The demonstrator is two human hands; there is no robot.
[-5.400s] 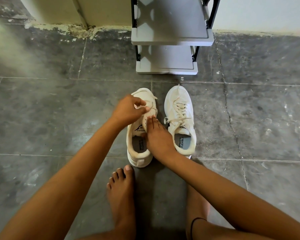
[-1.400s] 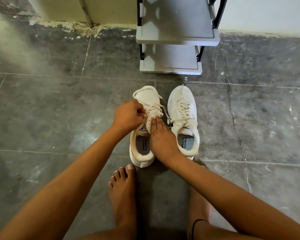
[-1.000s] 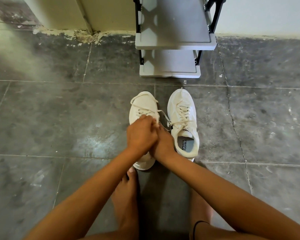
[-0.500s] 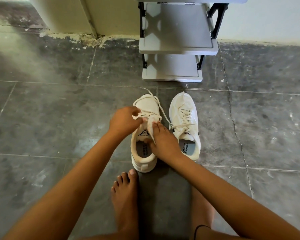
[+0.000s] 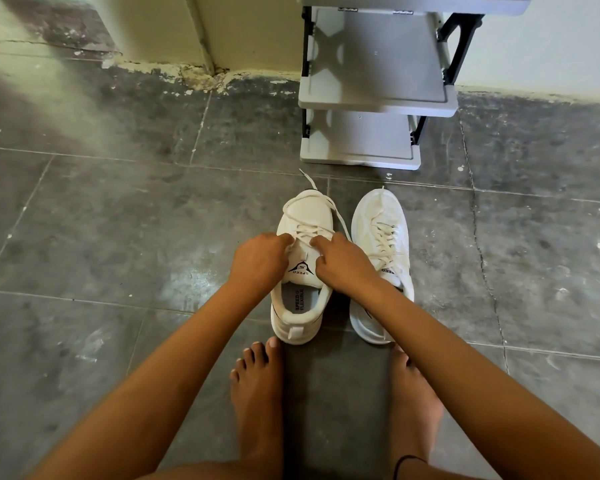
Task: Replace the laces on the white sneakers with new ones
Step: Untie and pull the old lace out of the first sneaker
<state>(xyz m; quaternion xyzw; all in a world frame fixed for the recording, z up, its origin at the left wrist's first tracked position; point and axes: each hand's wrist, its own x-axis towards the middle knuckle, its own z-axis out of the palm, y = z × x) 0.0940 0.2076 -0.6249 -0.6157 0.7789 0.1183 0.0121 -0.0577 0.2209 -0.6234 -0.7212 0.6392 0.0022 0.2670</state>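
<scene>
The left hand (image 5: 257, 261) and right hand (image 5: 343, 266) sit side by side at the centre of the frame. Each has its fingers curled, pinching the lace (image 5: 309, 233) on its own side of the tongue (image 5: 303, 268) of the near sneaker (image 5: 291, 327). That sneaker stands on the floor (image 5: 118, 237), its long axis running from the heel at lower centre to the toe pointing up-frame toward the shoe rack (image 5: 371, 98). The remaining crossings lie just above the fingertips, toward the toe, and both hands look equally close to them. One loose end trails past the toe. The second sneaker (image 5: 378, 213) stands parallel, just to the right and fully laced. The next pull probably has to work toeward along this axis.
</scene>
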